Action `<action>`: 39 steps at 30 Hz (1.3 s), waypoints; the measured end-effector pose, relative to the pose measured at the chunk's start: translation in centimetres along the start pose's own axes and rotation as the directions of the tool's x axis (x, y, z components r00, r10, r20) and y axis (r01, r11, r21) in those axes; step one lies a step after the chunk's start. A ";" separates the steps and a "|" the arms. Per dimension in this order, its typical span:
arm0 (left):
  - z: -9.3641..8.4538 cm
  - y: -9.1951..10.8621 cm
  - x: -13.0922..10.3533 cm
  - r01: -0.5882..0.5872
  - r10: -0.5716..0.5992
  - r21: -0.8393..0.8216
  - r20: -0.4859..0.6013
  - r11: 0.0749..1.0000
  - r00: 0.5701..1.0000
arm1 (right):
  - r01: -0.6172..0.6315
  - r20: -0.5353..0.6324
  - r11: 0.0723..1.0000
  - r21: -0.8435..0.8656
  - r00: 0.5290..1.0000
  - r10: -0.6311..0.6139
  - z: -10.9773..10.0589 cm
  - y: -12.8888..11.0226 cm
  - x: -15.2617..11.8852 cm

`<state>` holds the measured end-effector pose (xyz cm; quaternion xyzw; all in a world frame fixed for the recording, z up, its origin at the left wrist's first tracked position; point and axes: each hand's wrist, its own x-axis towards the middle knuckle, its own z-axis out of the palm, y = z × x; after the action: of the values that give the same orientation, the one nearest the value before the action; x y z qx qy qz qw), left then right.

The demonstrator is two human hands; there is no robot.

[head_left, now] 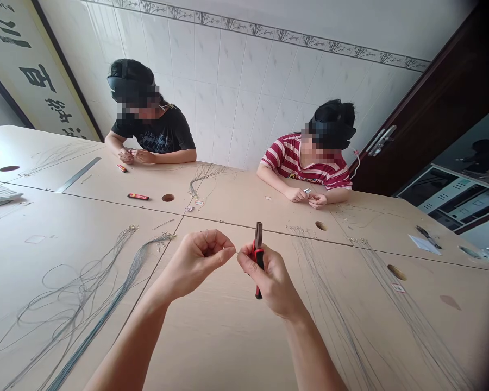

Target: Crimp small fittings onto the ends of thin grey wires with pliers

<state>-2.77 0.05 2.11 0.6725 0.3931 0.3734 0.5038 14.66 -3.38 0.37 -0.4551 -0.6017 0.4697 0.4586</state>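
Observation:
My left hand (198, 259) is closed in a pinch, thumb against forefinger; whatever lies between the fingertips is too small to name. Just to its right, my right hand (272, 274) grips a pair of pliers (258, 234) with red and black handles, jaws pointing up and away from me. The right thumb and forefinger are also pinched, close to the left fingertips. Left of my hands lies a bundle of thin grey-green cords (120, 288) with small metallic bits at its far end. More thin cords (328, 293) stretch along the table to the right.
Across the table (224, 336) sit a person in a black shirt (157, 130) and a person in a striped shirt (305, 163), both handling small things. A steel ruler (78, 175), a red and black pen-like item (138, 196) and a black pen (427, 237) lie about. Cable holes pierce the tabletop.

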 end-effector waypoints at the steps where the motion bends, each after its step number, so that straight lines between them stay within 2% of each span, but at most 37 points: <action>1: 0.0 0.0 0.0 0.001 -0.001 0.003 0.002 1.000 1.000 | 0.008 -0.008 1.000 -0.002 1.000 -0.008 0.0 0.0 0.0; 10: 0.4 -0.3 0.2 -0.001 0.002 0.034 -0.026 0.999 1.000 | 0.022 -0.052 0.998 -0.052 0.998 -0.025 0.0 0.4 -0.1; 15: 0.5 -0.8 0.3 -0.021 0.022 0.017 -0.035 1.000 0.999 | 0.127 -0.091 0.977 -0.173 0.985 -0.144 0.2 0.4 -0.2; 20: 0.8 -0.9 0.3 -0.027 0.027 0.027 -0.012 0.999 1.000 | 0.232 -0.094 0.886 -0.400 0.952 -0.292 -0.1 0.7 -0.1; 24: 1.1 -0.7 0.4 -0.024 0.024 0.045 -0.009 0.999 1.000 | 0.310 -0.081 0.827 -0.469 0.917 -0.390 -0.4 1.2 -0.1; 31: 1.5 -0.1 0.5 0.000 -0.001 -0.007 -0.025 1.000 1.000 | 0.205 -0.127 0.903 -0.377 0.955 -0.269 -0.8 1.4 -0.4; 39: 1.3 -0.5 0.6 0.001 -0.001 0.011 -0.026 1.000 1.000 | 0.186 -0.118 0.922 -0.340 0.964 -0.238 -0.7 1.2 -0.4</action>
<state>-1.46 0.15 1.43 0.6702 0.4017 0.3797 0.4953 15.52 -3.45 -0.74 -0.4921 -0.6788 0.2737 0.4713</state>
